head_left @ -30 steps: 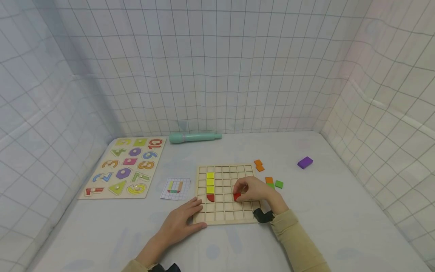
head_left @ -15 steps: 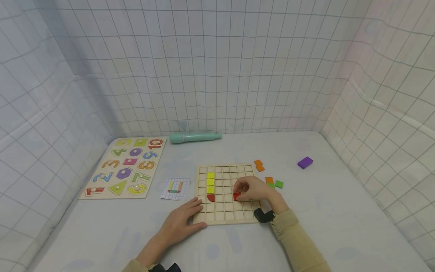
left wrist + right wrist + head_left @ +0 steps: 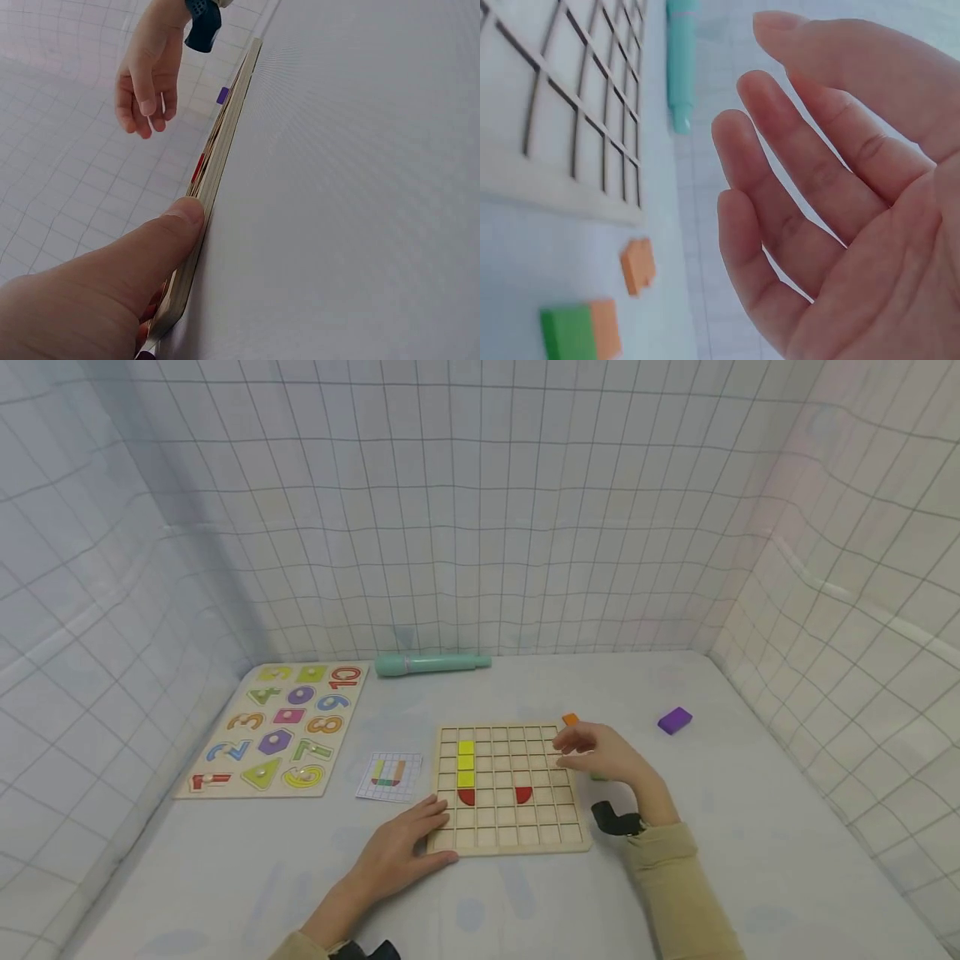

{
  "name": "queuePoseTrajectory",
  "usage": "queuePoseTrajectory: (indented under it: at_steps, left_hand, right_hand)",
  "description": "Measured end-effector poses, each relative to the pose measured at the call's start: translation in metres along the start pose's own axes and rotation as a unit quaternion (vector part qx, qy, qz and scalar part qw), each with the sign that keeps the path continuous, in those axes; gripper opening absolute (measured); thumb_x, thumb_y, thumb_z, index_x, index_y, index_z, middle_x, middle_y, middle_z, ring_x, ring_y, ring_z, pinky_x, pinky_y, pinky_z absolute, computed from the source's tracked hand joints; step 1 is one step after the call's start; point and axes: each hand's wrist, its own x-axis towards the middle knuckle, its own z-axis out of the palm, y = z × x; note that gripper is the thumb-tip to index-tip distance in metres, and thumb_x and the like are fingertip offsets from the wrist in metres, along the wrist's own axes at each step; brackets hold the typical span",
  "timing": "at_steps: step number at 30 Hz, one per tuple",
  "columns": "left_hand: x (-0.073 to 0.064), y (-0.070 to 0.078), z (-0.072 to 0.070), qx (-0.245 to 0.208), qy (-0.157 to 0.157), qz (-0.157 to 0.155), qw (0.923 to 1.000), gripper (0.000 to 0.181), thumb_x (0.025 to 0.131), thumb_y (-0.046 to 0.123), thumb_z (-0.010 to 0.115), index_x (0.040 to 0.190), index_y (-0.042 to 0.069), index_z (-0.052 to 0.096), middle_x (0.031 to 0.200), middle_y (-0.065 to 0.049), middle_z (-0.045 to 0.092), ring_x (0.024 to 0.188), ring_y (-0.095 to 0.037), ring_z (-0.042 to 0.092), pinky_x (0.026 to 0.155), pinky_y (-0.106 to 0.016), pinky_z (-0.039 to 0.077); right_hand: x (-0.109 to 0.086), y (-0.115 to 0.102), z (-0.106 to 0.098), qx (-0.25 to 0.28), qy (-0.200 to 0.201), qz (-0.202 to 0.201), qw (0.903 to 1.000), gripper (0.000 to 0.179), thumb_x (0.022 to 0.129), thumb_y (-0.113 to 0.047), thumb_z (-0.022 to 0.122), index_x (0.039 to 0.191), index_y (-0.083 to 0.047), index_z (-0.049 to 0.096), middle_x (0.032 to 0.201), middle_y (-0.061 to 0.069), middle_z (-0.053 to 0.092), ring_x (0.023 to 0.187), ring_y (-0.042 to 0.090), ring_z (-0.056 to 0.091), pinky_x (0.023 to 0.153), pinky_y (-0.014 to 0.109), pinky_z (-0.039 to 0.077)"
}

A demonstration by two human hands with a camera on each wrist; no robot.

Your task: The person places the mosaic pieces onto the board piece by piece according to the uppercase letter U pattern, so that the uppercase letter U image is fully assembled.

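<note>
A wooden grid board (image 3: 495,835) lies on the table in the head view. Three yellow square tiles (image 3: 466,763) form a column in it, above a red quarter-round tile (image 3: 467,797). Another red quarter-round tile (image 3: 523,795) sits in the same row, farther right. My left hand (image 3: 393,852) rests at the board's front left corner, its thumb (image 3: 176,225) along the front edge and its fingers fairly straight. Above the board's right edge, my right hand (image 3: 603,753) hovers with loosely bent fingers (image 3: 802,180) and nothing between them.
Right of the board lie orange tiles (image 3: 637,266) and a green tile (image 3: 564,330), partly hidden by my right hand in the head view. Around them are a pattern card (image 3: 388,777), a number puzzle (image 3: 273,727), a teal wand-like object (image 3: 431,665) and a purple block (image 3: 675,720).
My right hand has let go of the right-hand red quarter-round tile, leaving it in the grid, and has moved right and up. My left hand has stayed in place.
</note>
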Motion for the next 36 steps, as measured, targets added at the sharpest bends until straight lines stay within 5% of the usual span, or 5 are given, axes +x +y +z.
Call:
queuePoseTrajectory:
  at_steps: [10, 27, 36]
  left_hand:
    - [0.001, 0.0, 0.0, -0.001, -0.002, -0.004, 1.0, 0.06, 0.08, 0.054, 0.067, 0.119, 0.008, 0.065, 0.133, -0.001, 0.055, 0.13, -0.02, 0.042, 0.101, -0.042, 0.04]
    - [0.0, 0.0, 0.0, -0.001, 0.002, 0.002, 1.0, 0.06, 0.08, 0.053, 0.067, 0.119, 0.008, 0.065, 0.133, -0.001, 0.055, 0.13, -0.02, 0.043, 0.101, -0.042, 0.04]
    - [0.0, 0.0, 0.0, -0.003, 0.0, 0.0, 1.0, 0.06, 0.08, 0.053, 0.067, 0.12, 0.008, 0.065, 0.133, -0.001, 0.055, 0.13, -0.02, 0.042, 0.101, -0.042, 0.04]
  right_hand:
    - [-0.021, 0.044, -0.026, 0.026, 0.077, 0.058, 0.995, 0.034, 0.081, -0.019, 0.074, 0.11, -0.004, 0.064, 0.111, 0.015, 0.064, 0.108, 0.029, 0.057, 0.093, 0.047, 0.045]
    - [-0.037, 0.08, -0.031, 0.051, 0.08, 0.134, 0.9864, 0.043, 0.078, -0.013, 0.075, 0.117, 0.0, 0.06, 0.118, 0.018, 0.06, 0.114, 0.037, 0.052, 0.096, 0.051, 0.043]
    - [-0.041, 0.085, -0.032, 0.052, 0.078, 0.137, 0.9862, 0.044, 0.078, -0.013, 0.076, 0.116, 0.001, 0.06, 0.117, 0.019, 0.061, 0.113, 0.036, 0.053, 0.096, 0.05, 0.043]
